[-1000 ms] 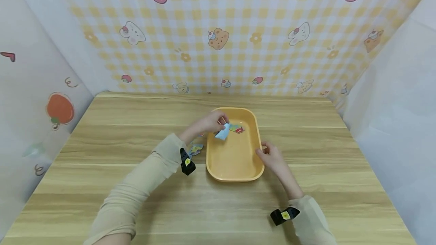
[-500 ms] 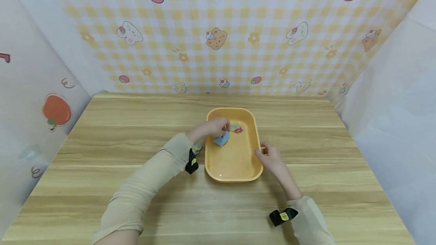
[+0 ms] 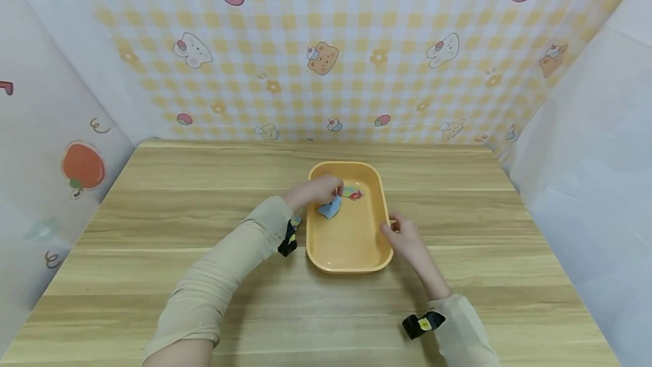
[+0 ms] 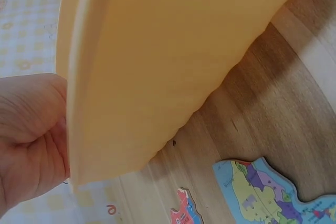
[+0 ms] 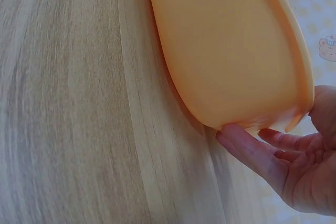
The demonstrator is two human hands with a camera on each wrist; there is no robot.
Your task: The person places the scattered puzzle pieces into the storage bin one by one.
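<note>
Fingers of the left hand [image 3: 317, 191] pinch a blue puzzle piece [image 3: 330, 208] inside the yellow plastic tray [image 3: 350, 242]; the right hand [image 3: 404, 237], loosely curled, touches its rim, fingertips partly hidden.

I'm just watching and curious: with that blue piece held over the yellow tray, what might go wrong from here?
1. The left hand pinches the blue puzzle piece only at its top edge, so it might slip and land on the colourful piece already in the tray.
2. The right hand only touches the yellow tray at its side rim; a nudge could slide it across the wooden table.
</note>
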